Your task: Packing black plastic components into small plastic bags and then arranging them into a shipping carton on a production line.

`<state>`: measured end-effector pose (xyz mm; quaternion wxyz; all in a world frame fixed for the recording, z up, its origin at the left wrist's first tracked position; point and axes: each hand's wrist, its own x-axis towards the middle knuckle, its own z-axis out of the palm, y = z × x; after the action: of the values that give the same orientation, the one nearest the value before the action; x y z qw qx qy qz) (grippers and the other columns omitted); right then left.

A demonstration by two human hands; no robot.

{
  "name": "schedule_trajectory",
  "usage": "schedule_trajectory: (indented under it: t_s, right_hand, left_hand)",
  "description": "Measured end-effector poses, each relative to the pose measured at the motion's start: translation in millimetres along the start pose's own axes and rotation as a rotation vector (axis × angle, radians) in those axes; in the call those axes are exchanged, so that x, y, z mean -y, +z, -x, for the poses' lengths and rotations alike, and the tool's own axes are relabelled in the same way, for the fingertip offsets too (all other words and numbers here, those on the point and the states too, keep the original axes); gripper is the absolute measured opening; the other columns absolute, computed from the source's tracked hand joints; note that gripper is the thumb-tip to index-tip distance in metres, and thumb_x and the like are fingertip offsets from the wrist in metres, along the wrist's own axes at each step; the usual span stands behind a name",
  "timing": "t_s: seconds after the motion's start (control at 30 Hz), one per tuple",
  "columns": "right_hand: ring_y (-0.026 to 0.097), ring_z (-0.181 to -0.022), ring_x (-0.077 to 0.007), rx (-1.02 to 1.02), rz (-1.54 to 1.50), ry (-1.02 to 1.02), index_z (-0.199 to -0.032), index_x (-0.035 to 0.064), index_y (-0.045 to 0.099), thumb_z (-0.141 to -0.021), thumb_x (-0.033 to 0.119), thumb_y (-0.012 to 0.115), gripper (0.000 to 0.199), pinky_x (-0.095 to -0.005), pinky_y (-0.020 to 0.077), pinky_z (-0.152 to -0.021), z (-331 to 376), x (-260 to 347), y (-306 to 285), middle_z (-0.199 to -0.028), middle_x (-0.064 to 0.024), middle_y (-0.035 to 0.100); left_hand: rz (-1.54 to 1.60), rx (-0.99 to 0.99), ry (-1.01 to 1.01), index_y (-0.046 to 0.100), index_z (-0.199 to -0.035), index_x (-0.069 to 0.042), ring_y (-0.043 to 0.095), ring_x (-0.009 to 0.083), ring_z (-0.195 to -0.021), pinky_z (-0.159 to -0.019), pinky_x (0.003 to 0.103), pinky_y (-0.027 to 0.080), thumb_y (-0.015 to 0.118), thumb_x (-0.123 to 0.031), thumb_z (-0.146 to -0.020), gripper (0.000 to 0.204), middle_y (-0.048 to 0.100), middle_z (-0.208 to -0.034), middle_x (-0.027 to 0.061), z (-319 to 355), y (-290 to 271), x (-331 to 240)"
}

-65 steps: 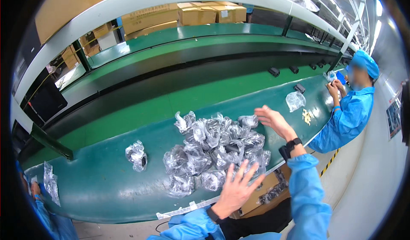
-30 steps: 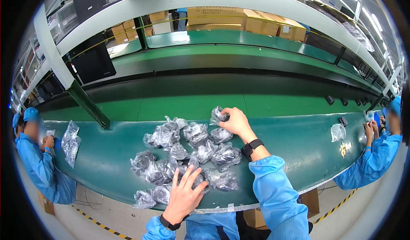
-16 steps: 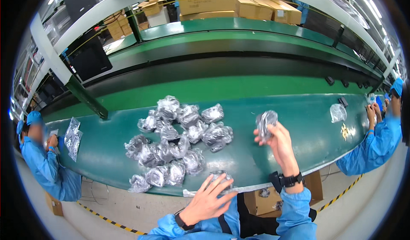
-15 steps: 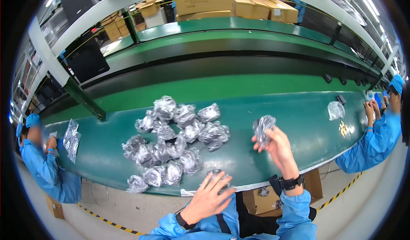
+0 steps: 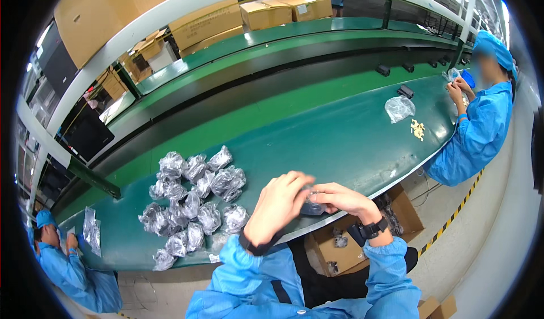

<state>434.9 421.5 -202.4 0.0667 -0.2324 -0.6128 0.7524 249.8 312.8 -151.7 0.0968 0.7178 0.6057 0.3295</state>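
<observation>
Left hand point(image 5: 277, 205) and right hand point(image 5: 340, 199) met over near edge of green conveyor belt point(image 5: 351, 137), fingers of both curled and pinching one small clear plastic bag point(image 5: 312, 207). Bag crinkled, glossy, dark contents inside (mostly hidden by fingers). Heap of similar bagged parts point(image 5: 192, 200) lay on belt to left, apart from hands. Farther right, lone clear bag point(image 5: 399, 108) near co-worker in blue point(image 5: 476, 132).
</observation>
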Motion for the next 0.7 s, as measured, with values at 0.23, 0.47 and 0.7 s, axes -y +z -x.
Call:
schedule_trajectory:
  t_s: [0.23, 0.47, 0.7]
  right_hand:
    - [0.060, -0.063, -0.0111, -0.603, 0.187, -0.057, -0.123, 0.0026, 0.059, -0.100, 0.039, 0.058, 0.042, -0.0247, 0.0430, -0.048, 18.5, -7.9, -15.1, -0.088, -0.0084, 0.065]
    - [0.062, -0.064, -0.0124, -0.657, 0.006, -0.190, -0.118, -0.0010, 0.060, -0.100, 0.029, 0.061, 0.035, -0.0267, 0.0490, -0.049, 23.3, -36.3, -32.8, -0.089, -0.0109, 0.065]
    - [0.060, -0.060, -0.0107, -0.683, 0.089, -0.174, -0.107, -0.0029, 0.065, -0.096, 0.015, 0.061, 0.021, -0.0267, 0.0525, -0.050, 19.6, -35.1, -32.1, -0.086, -0.0090, 0.065]
  left_hand:
    - [0.028, -0.288, -0.012, 0.070, -0.092, -0.005, 0.068, 0.0301, -0.091, -0.083, 0.038, 0.052, 0.072, -0.007, -0.085, 0.007, 0.072, -0.092, 0.0114, -34.1, 13.2, 8.8]
    - [0.158, -0.519, -0.079, 0.067, -0.095, 0.000, 0.068, 0.0247, -0.102, -0.092, 0.035, 0.050, 0.070, -0.013, -0.092, 0.013, 0.073, -0.105, 0.0115, -70.8, 16.1, 16.0]
    - [0.210, -0.468, -0.189, 0.067, -0.096, -0.001, 0.068, 0.0294, -0.102, -0.093, 0.037, 0.050, 0.066, -0.015, -0.094, 0.015, 0.073, -0.105, 0.0135, -86.0, 10.0, 24.3]
